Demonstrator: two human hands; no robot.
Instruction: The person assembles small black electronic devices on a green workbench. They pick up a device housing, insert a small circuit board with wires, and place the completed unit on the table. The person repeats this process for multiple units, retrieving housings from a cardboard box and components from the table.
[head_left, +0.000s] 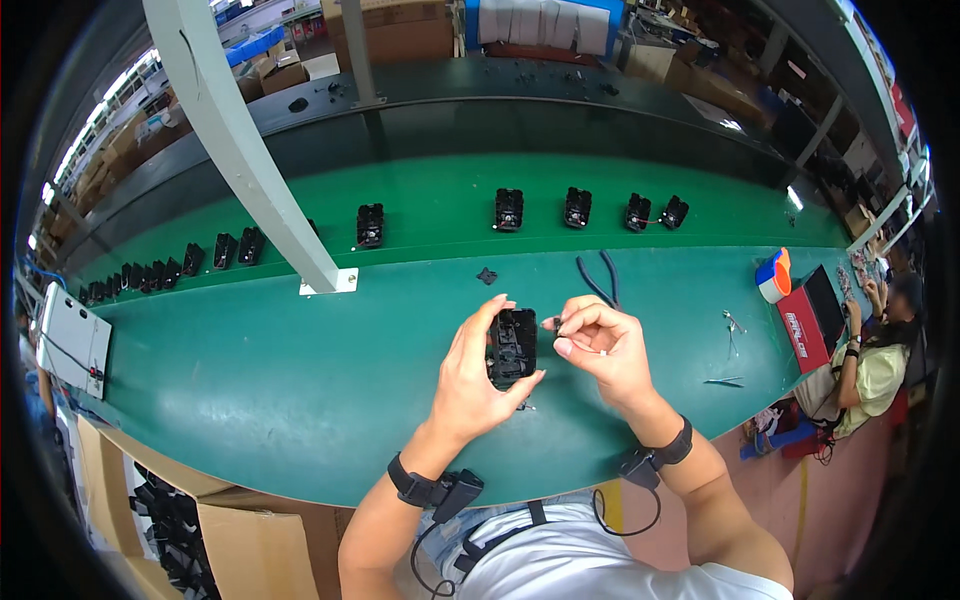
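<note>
Above the green bench, my left hand [468, 372] grips a black plastic housing [515, 345] by its sides, its hollow, ribbed inside facing up. Just right of the housing, my right hand [608, 345] pinches a small dark part [557, 326] between thumb and fingertips. A thin pale wire with a white end [603, 352] shows by the right palm. The small part is apart from the housing, and its exact kind is too small to make out. Beyond my right hand lie pliers [602, 280] with dark handles. A small black cross-shaped piece [487, 276] rests beyond the housing.
Similar black housings [509, 210] line the green strip at the back. A pale metal post [245, 150] stands left of centre. At right are a red box [808, 322], an orange-and-blue container [773, 276], tweezers [724, 382] and a seated co-worker [868, 370]. A carton [255, 550] of black parts sits lower left.
</note>
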